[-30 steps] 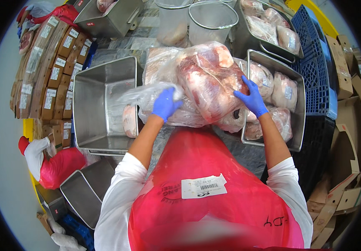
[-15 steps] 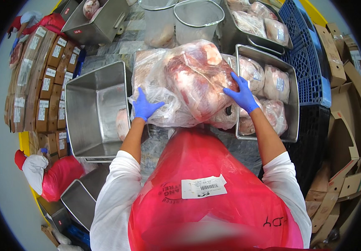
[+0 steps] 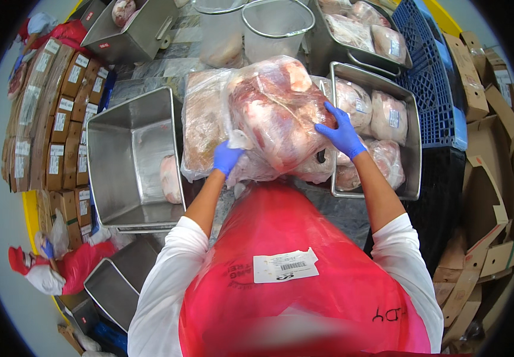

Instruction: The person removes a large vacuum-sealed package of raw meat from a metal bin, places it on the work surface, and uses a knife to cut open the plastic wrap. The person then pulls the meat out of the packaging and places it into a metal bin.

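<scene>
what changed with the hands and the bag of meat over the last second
The left hand let go of the loose plastic, pressed flat on the bag's left side, then slid right and now pinches a fold of film on the big bag of meat. The right hand stayed spread on its right side, and the bag stayed put.

The left hand's point(image 3: 227, 158) fingertips are tucked under the bagged meat point(image 3: 275, 119), so its grip cannot be told; the bag hides the near corner of the right tray point(image 3: 414, 149); the top tray point(image 3: 358, 53) and two tubs point(image 3: 277, 27) are cut off by the frame's edge; a red apron point(image 3: 304, 268) covers the person's body.
</scene>
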### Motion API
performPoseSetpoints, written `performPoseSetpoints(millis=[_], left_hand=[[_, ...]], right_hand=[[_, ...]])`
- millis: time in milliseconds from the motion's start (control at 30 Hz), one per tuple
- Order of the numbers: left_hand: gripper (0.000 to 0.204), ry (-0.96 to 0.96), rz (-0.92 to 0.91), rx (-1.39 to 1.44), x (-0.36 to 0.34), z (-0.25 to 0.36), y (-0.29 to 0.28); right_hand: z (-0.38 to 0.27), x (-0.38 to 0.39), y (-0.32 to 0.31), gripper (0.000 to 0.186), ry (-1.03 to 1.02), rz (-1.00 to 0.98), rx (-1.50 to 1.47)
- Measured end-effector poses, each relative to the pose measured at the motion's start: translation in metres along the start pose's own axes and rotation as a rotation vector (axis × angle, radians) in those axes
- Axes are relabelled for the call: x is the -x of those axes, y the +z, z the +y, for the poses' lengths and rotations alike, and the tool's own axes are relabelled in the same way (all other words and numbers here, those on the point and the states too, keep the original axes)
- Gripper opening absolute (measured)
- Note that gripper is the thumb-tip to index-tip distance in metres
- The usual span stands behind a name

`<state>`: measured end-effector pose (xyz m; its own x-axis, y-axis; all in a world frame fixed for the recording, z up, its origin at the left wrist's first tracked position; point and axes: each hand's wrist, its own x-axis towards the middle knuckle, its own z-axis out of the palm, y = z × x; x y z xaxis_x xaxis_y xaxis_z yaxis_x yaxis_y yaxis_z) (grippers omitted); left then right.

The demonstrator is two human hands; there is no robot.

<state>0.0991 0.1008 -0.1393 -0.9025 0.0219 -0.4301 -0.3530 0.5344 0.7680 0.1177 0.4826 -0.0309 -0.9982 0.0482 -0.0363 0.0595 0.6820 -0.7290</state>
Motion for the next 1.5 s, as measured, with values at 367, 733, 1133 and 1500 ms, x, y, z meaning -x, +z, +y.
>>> performPoseSetpoints(millis=[367, 733, 1133, 1500], left_hand=[[0.033, -0.377, -0.424, 1.363, -0.052, 0.003, -0.009], [0.026, -0.452, -0.093, 1.052, -0.073, 0.007, 0.013], [0.016, -0.485, -0.191, 1.070, -0.071, 0.004, 0.016], [0.012, -0.409, -0.227, 1.257, 0.009, 0.025, 0.005]], right_hand=[[0.000, 0.001, -0.003, 0.052, 0.048, 0.010, 0.005], [-0.021, 0.068, 0.018, 0.030, -0.250, 0.357, 0.261], [-0.002, 0.090, 0.024, 0.011, -0.167, 0.209, 0.218], [0.000, -0.004, 0.022, 0.097, 0.272, 0.157, -0.291]])
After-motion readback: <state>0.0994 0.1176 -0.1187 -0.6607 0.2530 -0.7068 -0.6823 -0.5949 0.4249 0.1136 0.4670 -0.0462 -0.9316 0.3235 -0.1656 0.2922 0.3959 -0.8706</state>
